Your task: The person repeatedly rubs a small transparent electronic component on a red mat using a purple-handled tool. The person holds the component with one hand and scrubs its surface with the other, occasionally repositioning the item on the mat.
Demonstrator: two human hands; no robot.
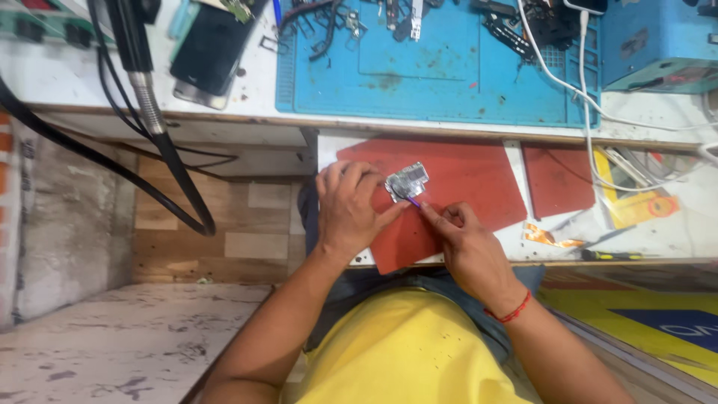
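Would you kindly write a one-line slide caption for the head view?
Left hand holds a small metal circuit board over a red mat while the right hand probes it with a thin tool.

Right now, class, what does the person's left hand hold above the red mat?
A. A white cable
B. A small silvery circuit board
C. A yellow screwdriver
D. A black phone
B: the left hand pinches a small silvery circuit board over the red mat, while the right hand puts a thin purple tool to it.

A cluttered white bench (247, 82) with a blue mat (449, 75) and red sheets (479, 187) stands beside a rough grey wall (67, 217) and worn wood-patterned floor (224, 232).
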